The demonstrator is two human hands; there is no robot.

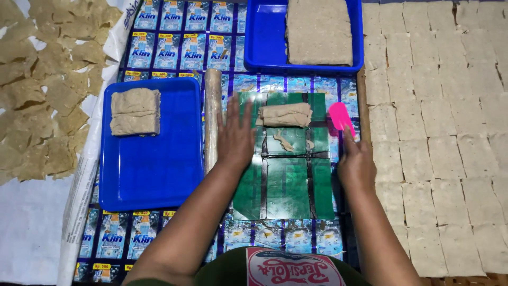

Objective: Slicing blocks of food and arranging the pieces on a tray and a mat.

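Note:
A folded slab of beige dough [286,115] lies at the top of a green plastic sheet [286,185] with dark tape lines. Small dough scraps [284,142] lie just below it. My left hand [235,135] is flat and open, fingers spread, on the sheet's left edge, beside a long rolling pin [212,116] wrapped in plastic. My right hand [355,161] is at the sheet's right edge and grips a pink scraper [340,117], which points up toward the dough.
A blue tray [153,169] on the left holds a folded dough block [135,111]. Another blue tray [264,37] at the top holds a large dough slab [319,30]. Cut dough squares [439,132] cover the right. Irregular dough pieces [47,90] lie at the left.

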